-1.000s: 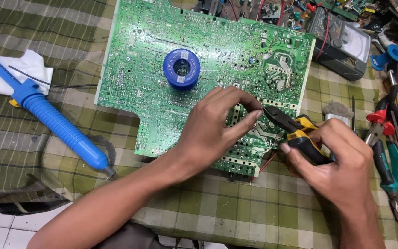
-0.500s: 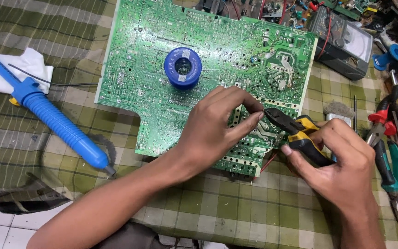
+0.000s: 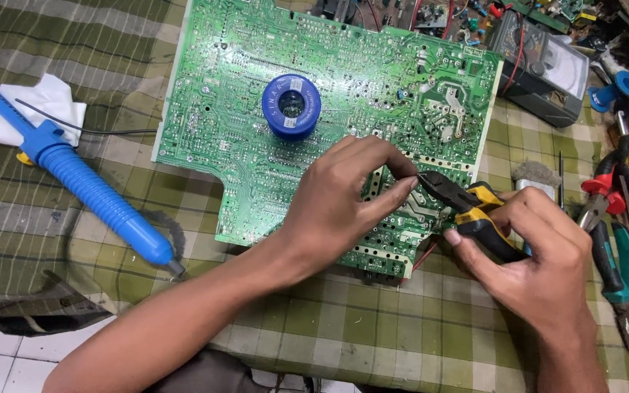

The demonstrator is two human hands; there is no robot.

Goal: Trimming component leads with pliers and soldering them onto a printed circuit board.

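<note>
Nothing much has shifted since the earlier frames — both my hands sit where they were, pliers nose maybe a hair closer to my left fingertips. My left hand (image 3: 343, 204) rests on the green circuit board (image 3: 329, 94), thumb and forefinger pinched together at the board's lower right area; whatever they pinch is too small to make out. My right hand (image 3: 540, 255) is closed around the yellow-and-black handles of the cutting pliers (image 3: 460, 204), whose dark nose points left and meets my left fingertips just above the board. Can't tell if the pliers' tip is shut on anything. Board lies solder side up on the checked green cloth (image 3: 74, 233), its lower right edge hidden under my hands. Blue solder spool (image 3: 292, 105) stands on the board, well apart from my fingers. Blue desoldering pump (image 3: 96, 196) lies left on the cloth beside a white tissue (image 3: 30, 109). Meter (image 3: 547, 69) top right, partly cut off — more pliers (image 3: 613, 247) at the right edge.
</note>
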